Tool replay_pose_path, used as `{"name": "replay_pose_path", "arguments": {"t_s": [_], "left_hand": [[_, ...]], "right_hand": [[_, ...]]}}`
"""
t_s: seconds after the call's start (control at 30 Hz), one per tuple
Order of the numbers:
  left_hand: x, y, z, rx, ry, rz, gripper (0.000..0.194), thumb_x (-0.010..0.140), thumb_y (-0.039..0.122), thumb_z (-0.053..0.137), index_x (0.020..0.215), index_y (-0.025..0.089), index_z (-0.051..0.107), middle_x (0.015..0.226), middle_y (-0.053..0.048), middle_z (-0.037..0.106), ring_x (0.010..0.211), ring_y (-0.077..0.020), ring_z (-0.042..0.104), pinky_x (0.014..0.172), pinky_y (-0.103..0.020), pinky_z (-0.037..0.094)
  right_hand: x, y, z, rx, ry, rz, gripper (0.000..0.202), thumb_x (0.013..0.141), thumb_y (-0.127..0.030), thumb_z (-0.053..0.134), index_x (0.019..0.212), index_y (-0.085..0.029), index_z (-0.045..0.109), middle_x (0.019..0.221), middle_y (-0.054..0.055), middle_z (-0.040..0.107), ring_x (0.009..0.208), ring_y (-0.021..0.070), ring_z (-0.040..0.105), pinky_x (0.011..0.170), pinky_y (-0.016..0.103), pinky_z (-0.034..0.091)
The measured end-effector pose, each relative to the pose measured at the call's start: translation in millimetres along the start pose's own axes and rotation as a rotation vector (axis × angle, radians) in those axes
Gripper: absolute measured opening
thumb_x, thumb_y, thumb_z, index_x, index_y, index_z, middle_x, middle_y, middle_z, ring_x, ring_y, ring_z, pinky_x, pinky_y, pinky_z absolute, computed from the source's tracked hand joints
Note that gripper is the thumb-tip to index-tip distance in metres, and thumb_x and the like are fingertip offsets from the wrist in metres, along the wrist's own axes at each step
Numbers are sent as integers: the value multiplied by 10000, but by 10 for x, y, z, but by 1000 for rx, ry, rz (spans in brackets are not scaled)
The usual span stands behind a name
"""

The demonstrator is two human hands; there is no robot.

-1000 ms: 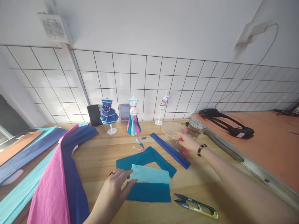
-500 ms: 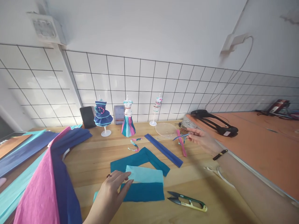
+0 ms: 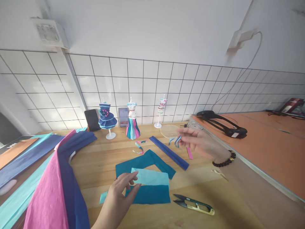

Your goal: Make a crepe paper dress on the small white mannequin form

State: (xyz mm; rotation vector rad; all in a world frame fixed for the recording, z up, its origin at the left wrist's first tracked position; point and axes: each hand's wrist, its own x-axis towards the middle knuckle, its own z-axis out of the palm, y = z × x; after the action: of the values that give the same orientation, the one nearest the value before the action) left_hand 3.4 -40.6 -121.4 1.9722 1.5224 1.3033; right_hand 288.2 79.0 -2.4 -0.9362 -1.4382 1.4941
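My right hand (image 3: 199, 142), somewhat blurred, pinches a thin blue ribbon (image 3: 177, 141) above the back right of the table. Partly behind that hand lies a pink fabric strip (image 3: 190, 153). A dark blue strip (image 3: 168, 152) runs slantwise to its left. My left hand (image 3: 121, 192) is open, thumb and fingers apart, at the left edge of a light turquoise fabric piece (image 3: 152, 176) and a teal fabric piece (image 3: 152, 194). Behind these is an angled teal strip (image 3: 135, 162). Thread snips (image 3: 194, 204) lie to the right of the fabric.
Three small dress forms stand along the tiled wall: one in a blue dress (image 3: 107, 119), one in a striped skirt (image 3: 132, 127), one with a patterned top (image 3: 162, 106). Long pink fabric (image 3: 47, 190) covers the left side. A black headset (image 3: 221, 124) rests at right.
My right hand has moved left with the blue ribbon, away from the clear jar and over the pink strip. My left hand stays by the fabric. The view has shifted slightly.
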Motion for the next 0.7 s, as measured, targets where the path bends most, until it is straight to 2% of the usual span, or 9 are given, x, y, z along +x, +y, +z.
{"name": "replay_pose_path", "arguments": {"t_s": [0.07, 0.17, 0.23, 0.3, 0.33, 0.37, 0.47, 0.57, 0.7], "left_hand": [[-32, 3, 4, -113, -13, -50, 499, 784, 269, 626, 1254, 335, 469, 946, -33, 636, 661, -137, 555, 696, -304, 487], [-78, 56, -18, -411, -75, -132, 793, 739, 290, 683, 1380, 404, 229, 1194, -61, 547, 774, -154, 574, 768, -330, 482], [-83, 117, -58, -608, -124, -238, 683, 747, 338, 669, 1342, 357, 335, 1143, -65, 583, 833, -185, 583, 783, -335, 476], [-56, 180, -120, -657, -185, -340, 305, 790, 379, 606, 1061, 239, 604, 898, -60, 653, 799, -198, 587, 755, -317, 469], [-33, 206, -156, -626, -182, -354, 222, 808, 400, 571, 853, 199, 654, 773, -52, 647, 739, -190, 580, 718, -298, 461], [-4, 229, -192, -579, -135, -356, 271, 822, 416, 542, 721, 186, 642, 697, -41, 630, 693, -179, 565, 688, -279, 446], [81, 269, -279, -464, 84, -376, 409, 846, 455, 474, 540, 193, 544, 557, 5, 523, 578, -139, 474, 608, -242, 387], [135, 282, -304, -457, 250, -433, 372, 847, 445, 478, 576, 202, 557, 566, 21, 493, 589, -134, 452, 614, -236, 376], [160, 262, -277, -641, 339, -582, 279, 820, 410, 532, 932, 181, 648, 817, -43, 652, 720, -167, 567, 679, -266, 434]], "right_hand": [[-59, 3, 384, -13, -131, 52, 260, 689, -235, 722, 934, -173, 659, 842, 42, 677, 732, 170, 654, 737, 352, 515], [-162, 40, 936, -50, -479, 141, 228, 740, -223, 660, 960, -171, 642, 837, 31, 669, 742, 140, 640, 739, 321, 501], [-196, 71, 1219, -13, -590, 156, 164, 753, -209, 627, 911, -166, 643, 877, 34, 660, 780, 136, 631, 747, 311, 491], [-175, 111, 1405, 7, -594, 159, 131, 755, -187, 602, 875, -156, 645, 841, 34, 658, 726, 130, 629, 704, 306, 495], [-145, 137, 1462, 23, -558, 155, 138, 745, -171, 598, 872, -152, 647, 843, 39, 662, 729, 132, 632, 708, 310, 497], [-107, 167, 1500, 40, -511, 151, 157, 729, -152, 596, 876, -148, 650, 854, 44, 666, 745, 136, 638, 728, 317, 499], [27, 281, 1529, 75, -429, 131, 222, 691, -113, 568, 892, -144, 655, 952, 74, 677, 883, 169, 647, 823, 347, 490], [163, 411, 1497, -11, -451, 114, 275, 709, -120, 521, 954, -156, 640, 1047, 90, 673, 930, 194, 658, 818, 366, 515], [468, 610, 1371, -198, -351, 66, 346, 786, -115, 457, 1107, -168, 574, 1133, 98, 649, 978, 192, 648, 826, 366, 529]]}}
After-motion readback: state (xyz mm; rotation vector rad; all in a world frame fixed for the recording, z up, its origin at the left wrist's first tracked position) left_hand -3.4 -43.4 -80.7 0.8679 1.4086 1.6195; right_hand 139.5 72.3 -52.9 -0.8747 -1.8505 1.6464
